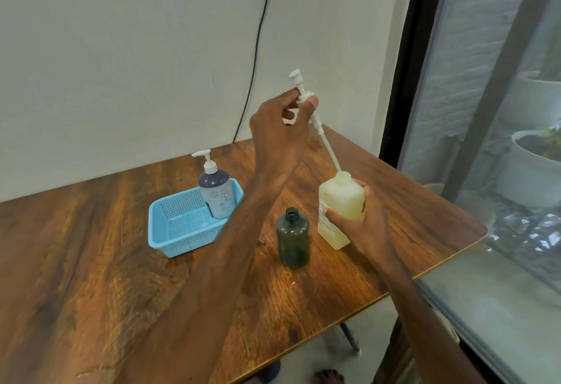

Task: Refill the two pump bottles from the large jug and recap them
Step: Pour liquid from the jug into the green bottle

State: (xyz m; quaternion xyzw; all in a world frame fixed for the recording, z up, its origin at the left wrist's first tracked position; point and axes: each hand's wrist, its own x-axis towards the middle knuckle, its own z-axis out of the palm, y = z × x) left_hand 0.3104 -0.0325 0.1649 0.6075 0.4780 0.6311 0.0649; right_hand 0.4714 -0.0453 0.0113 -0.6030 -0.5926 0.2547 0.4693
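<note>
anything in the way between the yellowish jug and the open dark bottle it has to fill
Nothing stands between the pale yellow plastic jug and the open dark translucent bottle beside it. But the white pump tube, pinched by the left hand, has its tip at the jug's mouth.

Pale wall (151, 49), wooden table (76, 247), window (501, 110)

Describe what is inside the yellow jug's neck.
The left hand pinches the pump; its white tube slants into the neck of the yellow jug. The tip is hidden inside; the right hand covers part of the jug.
</note>
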